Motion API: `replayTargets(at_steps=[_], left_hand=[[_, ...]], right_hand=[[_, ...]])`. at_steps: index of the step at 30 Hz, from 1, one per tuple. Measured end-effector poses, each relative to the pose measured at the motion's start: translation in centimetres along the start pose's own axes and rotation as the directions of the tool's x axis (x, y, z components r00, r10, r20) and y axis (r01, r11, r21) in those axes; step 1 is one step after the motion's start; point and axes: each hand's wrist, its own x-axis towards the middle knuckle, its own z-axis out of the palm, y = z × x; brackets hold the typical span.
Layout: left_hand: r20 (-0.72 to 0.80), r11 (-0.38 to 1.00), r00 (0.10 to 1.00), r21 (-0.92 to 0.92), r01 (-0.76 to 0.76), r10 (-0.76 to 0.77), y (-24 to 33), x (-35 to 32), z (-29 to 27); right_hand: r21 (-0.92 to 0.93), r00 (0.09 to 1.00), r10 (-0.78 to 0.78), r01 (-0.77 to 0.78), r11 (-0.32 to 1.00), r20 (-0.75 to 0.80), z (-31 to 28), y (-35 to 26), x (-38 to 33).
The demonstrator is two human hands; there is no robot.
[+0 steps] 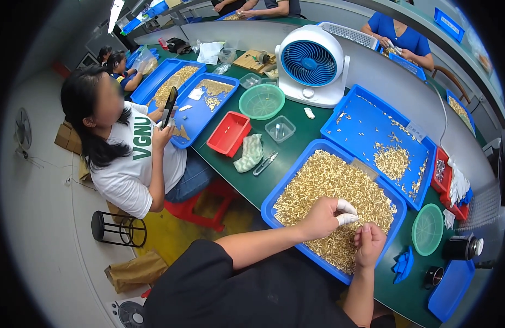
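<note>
A blue tray (270, 203) in front of me is heaped with small gold-coloured metal pieces (332, 177). Over the heap, my left hand (320, 220) has white covers on its thumb and forefinger, which are bent toward each other in a pinch. Close by on its right, my right hand (370, 245) is curled, thumb against forefinger. The fingertips of both hands nearly meet. Whatever they pinch is too small to make out. Behind the heap, a second blue tray (348, 143) carries a thinner scatter of the same pieces.
A white fan (310, 65) stands at the back of the green table (230, 174). Left of the trays are a red bin (229, 134), a green basket (262, 101), a clear tub (280, 129) and snips (265, 163). Another person (135, 147) sits left, holding a phone. A green sieve (427, 229) lies right.
</note>
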Motion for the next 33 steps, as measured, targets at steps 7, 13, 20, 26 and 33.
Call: replayTargets(at_steps=[7, 13, 20, 26, 33], left_hand=[[-0.008, 0.990, 1.000, 0.141, 0.000, 0.001, -0.1, 0.3, 0.6], [0.002, 0.987, 0.999, 0.155, 0.046, -0.047, 0.1, 0.3, 0.5], [0.079, 0.975, 0.996, 0.220, -0.044, 0.027, 1.0, 0.7, -0.1], [0.133, 0.964, 0.978, 0.193, -0.184, 0.160, 0.7, 0.8, -0.3], [0.294, 0.778, 0.891, 0.439, -0.448, 0.347, 0.9, 1.3, -0.2]], right_hand=[[0.003, 1.000, 0.008, -0.007, 1.000, -0.026, -0.2, 0.1, -0.1], [-0.015, 0.998, 0.054, -0.054, 0.998, -0.016, 0.1, -0.7, -0.2], [-0.036, 0.996, 0.050, -0.047, 0.998, 0.068, -0.1, -0.8, -0.1], [0.022, 0.993, 0.073, -0.075, 0.997, 0.094, -0.4, -1.1, 0.0], [0.079, 0.982, 0.068, -0.083, 0.993, 0.175, -0.4, -1.0, -0.2]])
